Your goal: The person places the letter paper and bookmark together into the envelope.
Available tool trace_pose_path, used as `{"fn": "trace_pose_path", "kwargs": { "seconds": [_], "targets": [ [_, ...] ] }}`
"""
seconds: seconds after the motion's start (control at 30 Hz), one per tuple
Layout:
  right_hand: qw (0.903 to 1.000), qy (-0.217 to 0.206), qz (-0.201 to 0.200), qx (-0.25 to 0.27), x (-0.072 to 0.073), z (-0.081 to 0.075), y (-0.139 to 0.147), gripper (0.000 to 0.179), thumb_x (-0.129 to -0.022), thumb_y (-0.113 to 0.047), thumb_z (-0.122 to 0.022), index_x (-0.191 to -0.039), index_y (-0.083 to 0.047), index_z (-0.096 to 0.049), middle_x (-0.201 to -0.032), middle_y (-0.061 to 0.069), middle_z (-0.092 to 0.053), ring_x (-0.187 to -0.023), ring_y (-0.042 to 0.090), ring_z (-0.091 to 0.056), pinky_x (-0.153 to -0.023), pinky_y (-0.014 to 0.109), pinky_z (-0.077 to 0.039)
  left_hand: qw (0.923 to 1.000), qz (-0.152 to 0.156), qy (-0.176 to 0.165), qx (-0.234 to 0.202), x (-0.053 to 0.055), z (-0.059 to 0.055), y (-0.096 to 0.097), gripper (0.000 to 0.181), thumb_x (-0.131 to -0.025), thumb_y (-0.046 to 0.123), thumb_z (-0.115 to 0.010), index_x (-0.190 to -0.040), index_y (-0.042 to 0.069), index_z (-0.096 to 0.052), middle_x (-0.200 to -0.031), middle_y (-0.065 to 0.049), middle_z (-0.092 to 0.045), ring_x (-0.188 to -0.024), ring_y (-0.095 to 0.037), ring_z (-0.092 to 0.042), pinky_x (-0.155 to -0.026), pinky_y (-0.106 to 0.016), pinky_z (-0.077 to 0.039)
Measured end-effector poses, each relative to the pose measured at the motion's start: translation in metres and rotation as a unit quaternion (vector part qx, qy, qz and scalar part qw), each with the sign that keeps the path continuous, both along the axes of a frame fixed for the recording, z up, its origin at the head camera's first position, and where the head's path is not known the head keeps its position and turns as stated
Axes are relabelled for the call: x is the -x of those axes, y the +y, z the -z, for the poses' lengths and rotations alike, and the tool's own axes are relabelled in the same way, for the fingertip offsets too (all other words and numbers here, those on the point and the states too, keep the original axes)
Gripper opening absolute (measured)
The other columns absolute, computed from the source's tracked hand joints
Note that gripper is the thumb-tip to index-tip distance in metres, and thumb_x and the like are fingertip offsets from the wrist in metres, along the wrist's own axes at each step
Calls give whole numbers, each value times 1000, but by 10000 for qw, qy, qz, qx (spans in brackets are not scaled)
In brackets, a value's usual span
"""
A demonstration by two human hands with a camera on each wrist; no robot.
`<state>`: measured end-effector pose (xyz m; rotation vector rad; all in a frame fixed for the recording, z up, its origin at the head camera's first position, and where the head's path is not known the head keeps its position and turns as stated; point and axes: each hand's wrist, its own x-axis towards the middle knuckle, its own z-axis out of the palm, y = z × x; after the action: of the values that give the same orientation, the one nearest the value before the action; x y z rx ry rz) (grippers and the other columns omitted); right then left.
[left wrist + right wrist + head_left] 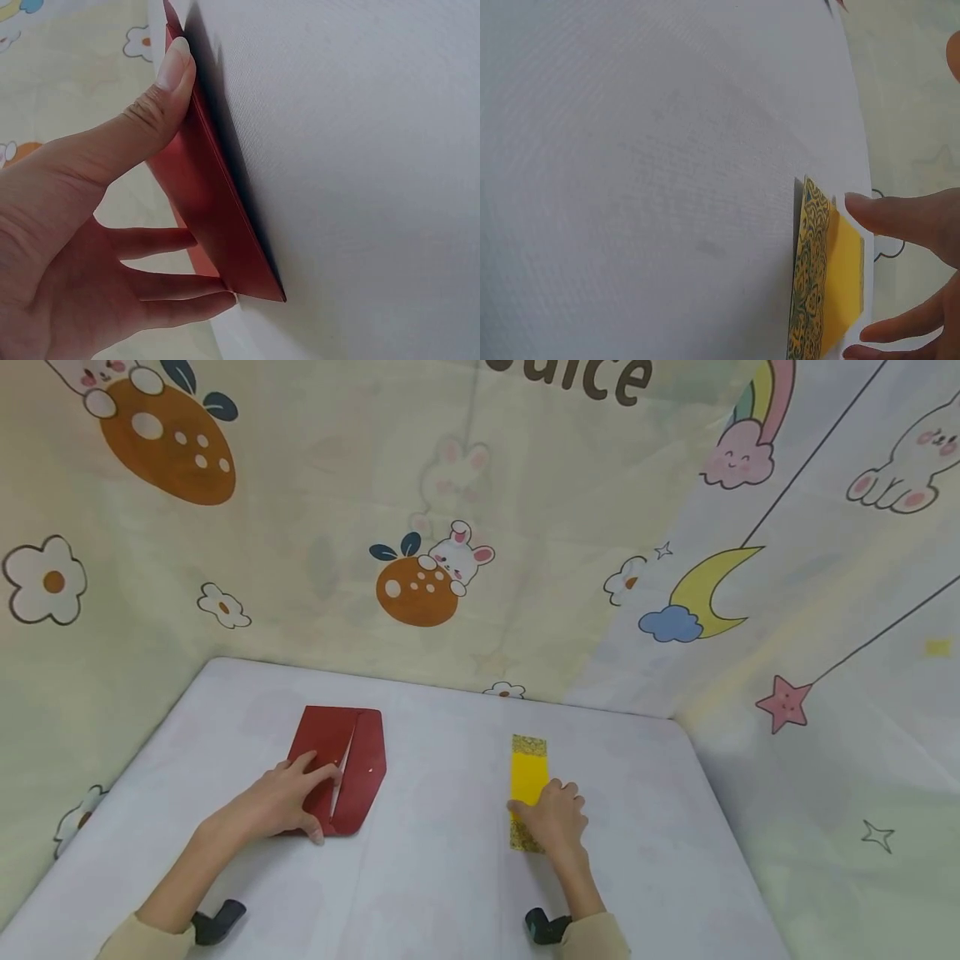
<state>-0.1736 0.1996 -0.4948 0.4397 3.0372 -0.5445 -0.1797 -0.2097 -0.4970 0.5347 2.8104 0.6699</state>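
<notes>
On the left of the table lies a red paper envelope (pixel 321 727), its flap (pixel 369 752) folded over with a narrow pale gap along the flap's edge. My left hand (pixel 276 800) is spread on it. In the left wrist view, the thumb (pixel 154 112) rests along one edge while the straight fingers touch farther across. To the right is a flat yellow paper strip (pixel 528 772) with dark patterned bands at both ends. Spread over its lower right part is my right hand (pixel 558 818), thumb at the left edge. The right wrist view shows that thumb (pixel 900 217) close above the strip.
Both things lie on a white table (pixel 442 760) with rounded far corners. Cloth walls (pixel 322 552) printed with cartoon rabbits, oranges and flowers stand close behind and beside it. A black wrist device (pixel 219 922) sits at the left sleeve, another (pixel 546 927) at the right.
</notes>
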Motion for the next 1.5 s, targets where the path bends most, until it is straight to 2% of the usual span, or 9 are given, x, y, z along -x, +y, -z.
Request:
{"fn": "trace_pose_path", "kwargs": {
  "seconds": [0.13,0.37,0.6,0.73,0.8,0.97,1.23,1.43,1.5],
  "targets": [
    [9996,-281,-30,-50,1,-1,1,77,-79,-49,-85,-112,13,-54,-99,26,-49,-87,38,-50,-65,49,-51,10000,22,27,58,0,-1,0,76,-61,37,-99,-125,24,-60,-145,-37,-43,-121,-66,-46,-92,-75,-46],
    [9990,-388,-120,211,3,-2,4,72,-77,-45,-87,-106,12,-55,-100,25,-46,-84,36,-47,-63,42,-44,10000,20,47,76,0,-1,0,75,-63,35,-99,-126,23,-61,-145,-37,-44,-121,-65,-46,-91,-75,-47],
    [9983,-413,-2,401,6,3,12,74,-77,-43,-87,-115,12,-54,-99,22,-47,-75,30,-52,-63,39,-44,10000,11,77,43,0,1,2,73,-64,35,-98,-126,23,-61,-145,-36,-44,-121,-65,-47,-94,-75,-45],
    [9957,-249,-55,889,5,7,19,70,-82,-33,-84,-125,14,-53,-103,23,-58,-81,28,-57,-66,38,-51,9999,2,93,59,0,1,2,75,-63,35,-98,-126,23,-61,-145,-36,-44,-120,-64,-47,-93,-75,-46],
    [9908,-221,-58,1336,4,7,23,69,-85,-24,-81,-133,15,-49,-107,25,-64,-84,27,-61,-69,37,-55,10000,-14,71,52,0,1,2,75,-62,35,-99,-126,24,-61,-145,-36,-44,-121,-65,-46,-93,-75,-46],
    [9735,-208,161,2272,4,7,32,67,-91,-10,-74,-145,13,-42,-115,26,-64,-88,26,-65,-69,30,-58,10000,-54,65,39,0,3,3,73,-62,34,-99,-124,25,-60,-146,-36,-43,-121,-66,-46,-89,-73,-49],
    [9501,40,514,3078,2,12,34,52,-95,-10,-69,-143,4,-53,-110,20,-66,-80,20,-66,-70,28,-58,9998,-6,159,89,-1,1,1,71,-63,34,-99,-123,24,-60,-145,-36,-45,-119,-65,-48,-94,-74,-45],
    [9147,167,594,3994,1,20,37,46,-99,-7,-65,-142,4,-53,-111,20,-68,-77,18,-69,-67,30,-62,9999,-79,78,36,-1,2,1,74,-62,35,-99,-124,25,-60,-146,-36,-44,-121,-65,-47,-92,-74,-48],
    [9058,212,573,4193,0,22,38,45,-99,-7,-64,-141,5,-53,-110,21,-68,-77,19,-70,-66,30,-62,9999,-92,47,25,-1,3,2,74,-62,36,-99,-124,25,-60,-147,-36,-43,-122,-65,-46,-90,-73,-50]
  ]
}}
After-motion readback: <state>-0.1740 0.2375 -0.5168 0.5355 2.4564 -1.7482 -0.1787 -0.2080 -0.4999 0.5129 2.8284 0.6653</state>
